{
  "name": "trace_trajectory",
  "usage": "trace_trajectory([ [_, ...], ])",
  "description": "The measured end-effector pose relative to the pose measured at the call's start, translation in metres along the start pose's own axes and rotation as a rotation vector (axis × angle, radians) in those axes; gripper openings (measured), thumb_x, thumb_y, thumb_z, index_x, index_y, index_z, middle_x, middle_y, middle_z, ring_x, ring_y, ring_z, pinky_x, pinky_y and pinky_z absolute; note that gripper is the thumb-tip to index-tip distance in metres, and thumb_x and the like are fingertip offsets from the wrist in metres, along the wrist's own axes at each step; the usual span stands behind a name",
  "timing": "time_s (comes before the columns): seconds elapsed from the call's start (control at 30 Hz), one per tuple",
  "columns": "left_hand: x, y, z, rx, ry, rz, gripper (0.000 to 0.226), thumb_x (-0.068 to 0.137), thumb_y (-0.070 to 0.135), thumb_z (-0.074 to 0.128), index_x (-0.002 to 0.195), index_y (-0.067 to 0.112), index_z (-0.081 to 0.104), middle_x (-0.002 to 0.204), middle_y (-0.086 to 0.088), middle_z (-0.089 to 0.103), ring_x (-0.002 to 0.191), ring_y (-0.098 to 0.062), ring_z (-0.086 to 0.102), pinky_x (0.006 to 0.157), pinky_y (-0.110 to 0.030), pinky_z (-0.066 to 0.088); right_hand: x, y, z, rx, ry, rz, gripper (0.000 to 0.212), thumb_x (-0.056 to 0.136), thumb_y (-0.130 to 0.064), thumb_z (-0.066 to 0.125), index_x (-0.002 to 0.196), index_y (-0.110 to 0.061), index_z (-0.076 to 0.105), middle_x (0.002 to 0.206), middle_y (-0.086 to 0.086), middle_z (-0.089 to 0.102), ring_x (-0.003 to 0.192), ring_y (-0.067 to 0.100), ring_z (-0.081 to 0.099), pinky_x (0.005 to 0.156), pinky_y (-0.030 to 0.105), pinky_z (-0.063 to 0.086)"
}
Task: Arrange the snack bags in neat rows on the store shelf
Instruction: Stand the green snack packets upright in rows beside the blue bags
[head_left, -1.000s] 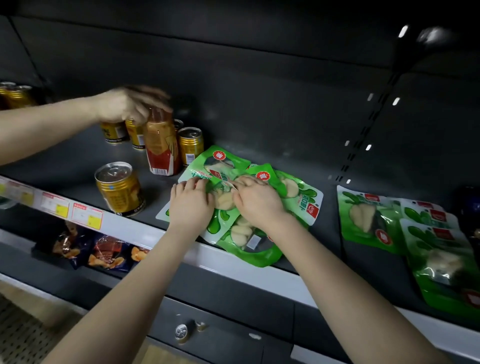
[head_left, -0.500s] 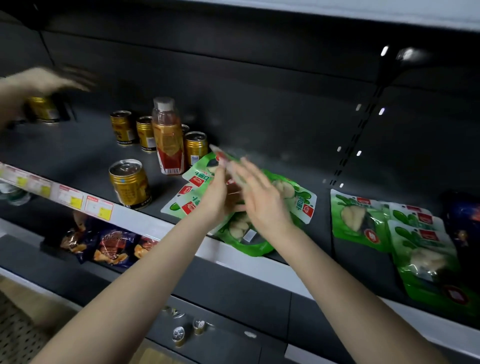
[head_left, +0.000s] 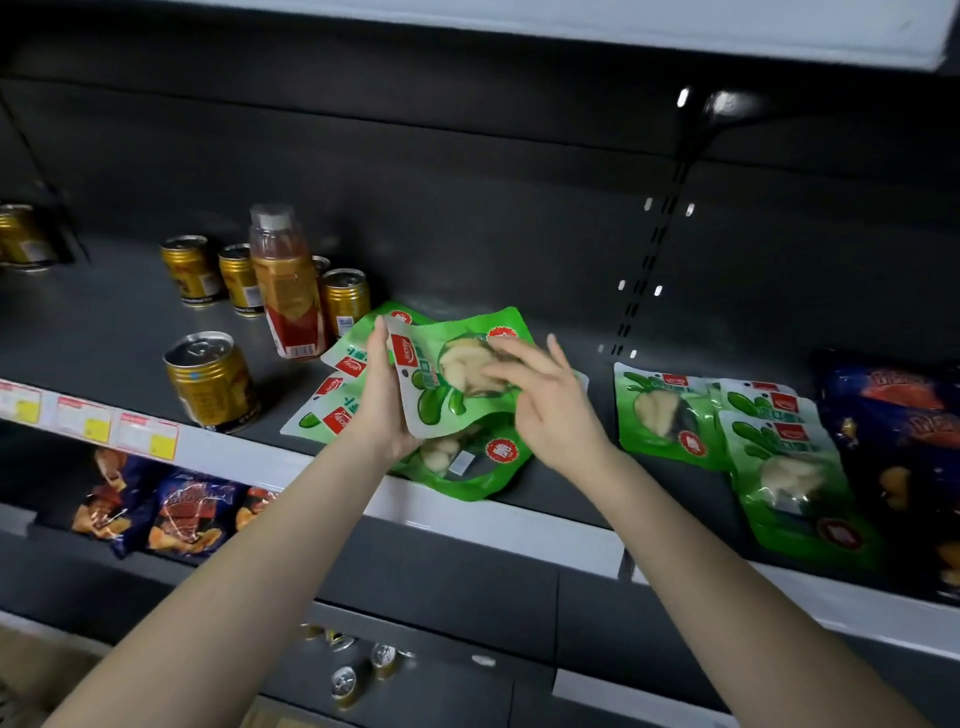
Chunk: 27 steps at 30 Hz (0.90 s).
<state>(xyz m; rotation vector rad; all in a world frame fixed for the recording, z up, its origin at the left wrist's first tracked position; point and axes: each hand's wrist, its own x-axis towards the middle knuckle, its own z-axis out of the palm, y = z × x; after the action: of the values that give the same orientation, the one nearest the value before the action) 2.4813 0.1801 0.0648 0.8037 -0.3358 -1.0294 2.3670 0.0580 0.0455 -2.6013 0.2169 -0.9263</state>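
Note:
A green snack bag (head_left: 447, 382) is lifted off the dark shelf (head_left: 104, 332), tilted up on its edge. My left hand (head_left: 382, 400) holds its left edge with straight fingers and the thumb behind. My right hand (head_left: 545, 400) touches its front with spread, relaxed fingers. Under it lie more green bags: two (head_left: 332, 395) at the left and one (head_left: 467, 462) hanging over the shelf's front edge. Three further green bags (head_left: 670, 415) lie flat to the right, overlapping.
Gold cans (head_left: 213, 379) and an orange bottle (head_left: 288, 291) stand left of the bags. Dark blue snack bags (head_left: 893, 415) lie at the far right. A white price strip (head_left: 88, 426) runs along the shelf front. Chip bags (head_left: 176, 509) lie on the lower shelf.
Both hands have raised one green bag from the pile and turned it upright. Another person's arm at the upper left has left the view. The camera has tilted up.

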Motion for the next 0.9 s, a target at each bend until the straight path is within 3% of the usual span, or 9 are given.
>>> trace_trajectory([
  [0.1,0.002,0.001,0.002,0.106,0.006,-0.113,0.074,0.086,0.072,0.022,0.101,0.014,0.066,0.095,-0.013,0.073,0.082,-0.028,0.071,0.075,-0.042,0.055,0.010,0.004,-0.017,-0.046,0.093,0.115,0.041,0.088,-0.014,0.039,0.122,-0.014,0.063,0.139,0.007,0.050,0.128,0.023,0.047,0.116,0.038,0.007],
  [0.17,0.003,-0.001,0.006,0.208,-0.025,-0.207,0.074,0.085,0.073,0.025,0.096,0.013,0.067,0.094,-0.015,0.072,0.080,-0.030,0.071,0.076,-0.043,0.055,0.016,0.004,-0.026,-0.136,-0.086,0.202,0.048,0.095,-0.034,0.049,0.141,-0.019,0.044,0.149,0.005,0.038,0.137,0.021,0.035,0.118,0.038,0.006],
  [0.23,0.004,-0.006,0.011,0.270,-0.053,-0.261,0.072,0.085,0.071,0.027,0.093,0.013,0.068,0.089,-0.015,0.072,0.074,-0.029,0.071,0.068,-0.040,0.057,0.019,0.005,-0.030,-0.121,-0.260,0.335,0.066,0.089,-0.049,0.055,0.146,-0.026,0.032,0.145,0.004,0.044,0.134,0.021,0.039,0.116,0.039,0.023],
  [0.33,0.010,-0.017,0.016,0.297,-0.058,-0.303,0.068,0.087,0.068,0.029,0.090,0.012,0.067,0.085,-0.015,0.071,0.068,-0.027,0.070,0.059,-0.034,0.059,0.012,0.007,-0.033,0.041,-0.259,0.458,0.055,0.082,-0.047,0.067,0.132,-0.027,0.054,0.129,0.001,0.061,0.123,0.019,0.052,0.100,0.031,0.043],
  [0.57,0.032,-0.039,0.027,0.250,-0.183,-0.373,0.085,0.083,0.075,0.022,0.092,0.010,0.075,0.097,-0.016,0.071,0.082,-0.028,0.070,0.071,-0.037,0.058,-0.013,0.036,-0.051,0.040,-0.028,0.647,0.025,0.085,-0.034,0.068,0.099,-0.014,0.070,0.101,0.001,0.070,0.098,0.017,0.062,0.084,0.032,0.049],
  [0.67,0.047,-0.044,0.032,0.297,-0.171,-0.276,0.074,0.086,0.071,0.026,0.111,0.013,0.064,0.108,-0.014,0.069,0.092,-0.026,0.070,0.073,-0.037,0.059,-0.025,0.049,-0.071,-0.014,0.143,0.720,0.019,0.092,-0.028,0.059,0.101,-0.012,0.065,0.095,0.000,0.068,0.090,0.017,0.063,0.073,0.028,0.048],
  [0.77,0.054,-0.057,0.051,0.502,-0.111,-0.060,0.028,0.092,0.023,0.056,0.116,0.009,0.052,0.101,-0.009,0.068,0.078,-0.013,0.071,0.062,-0.026,0.058,-0.040,0.058,-0.083,-0.040,0.261,0.750,0.019,0.095,-0.024,0.055,0.104,-0.009,0.061,0.093,0.004,0.067,0.078,0.021,0.062,0.066,0.030,0.048],
  [0.83,0.060,-0.071,0.059,0.737,-0.065,0.076,0.040,0.084,-0.003,0.062,0.120,0.009,0.048,0.096,-0.008,0.067,0.073,-0.011,0.069,0.059,-0.025,0.057,-0.050,0.062,-0.086,-0.046,0.282,0.755,0.018,0.095,-0.020,0.054,0.109,-0.010,0.058,0.092,0.004,0.066,0.068,0.015,0.058,0.058,0.023,0.045],
  [0.9,0.065,-0.084,0.070,1.023,-0.037,0.239,0.045,0.081,-0.005,0.064,0.119,0.014,0.049,0.101,-0.007,0.066,0.083,-0.012,0.063,0.066,-0.024,0.054,-0.061,0.065,-0.088,-0.010,0.310,0.756,0.022,0.095,-0.014,0.054,0.116,-0.011,0.054,0.094,0.002,0.067,0.061,0.008,0.056,0.051,0.013,0.044],
])
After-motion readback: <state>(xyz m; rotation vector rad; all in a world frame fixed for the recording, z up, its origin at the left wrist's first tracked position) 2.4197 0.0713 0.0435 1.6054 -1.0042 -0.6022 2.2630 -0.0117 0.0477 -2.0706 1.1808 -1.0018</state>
